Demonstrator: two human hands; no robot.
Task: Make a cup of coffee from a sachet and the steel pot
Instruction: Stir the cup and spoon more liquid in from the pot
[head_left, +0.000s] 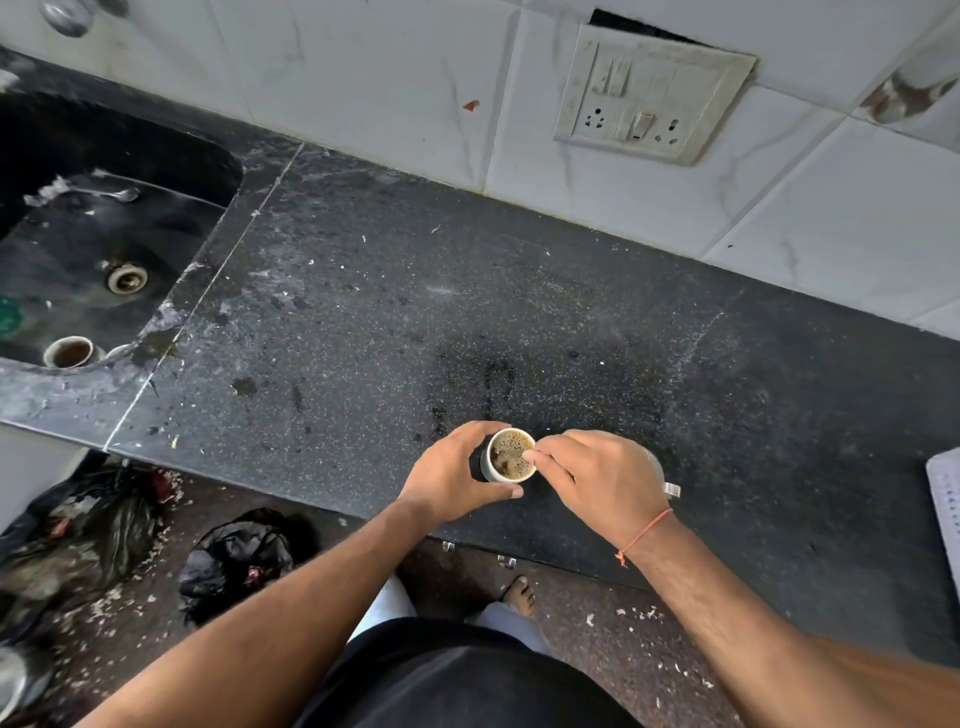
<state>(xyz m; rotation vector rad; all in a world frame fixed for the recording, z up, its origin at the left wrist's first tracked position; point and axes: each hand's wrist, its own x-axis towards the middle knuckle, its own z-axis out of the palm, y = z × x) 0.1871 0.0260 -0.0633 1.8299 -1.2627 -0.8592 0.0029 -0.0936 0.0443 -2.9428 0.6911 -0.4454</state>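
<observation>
A small white cup (488, 464) of brown frothy coffee stands near the front edge of the black speckled counter (467, 291). My left hand (452, 475) grips the cup from its left side, thumb in front and fingers behind. My right hand (597, 475) hovers at the cup's right rim, its fingertips pinched together over the coffee on something thin, apparently a spoon, which the fingers mostly hide. Just under and behind this hand shows part of the steel pot (670, 488), only its rim and a handle tab visible. No sachet is in view.
A black sink (78, 234) lies at the left with a spoon (117, 195), a drain and a used cup (70, 352) in it. A switch panel (649, 93) hangs on the tiled wall. A pale ridged object (945, 509) sits at the right edge. Rubbish bags (234, 561) lie on the floor.
</observation>
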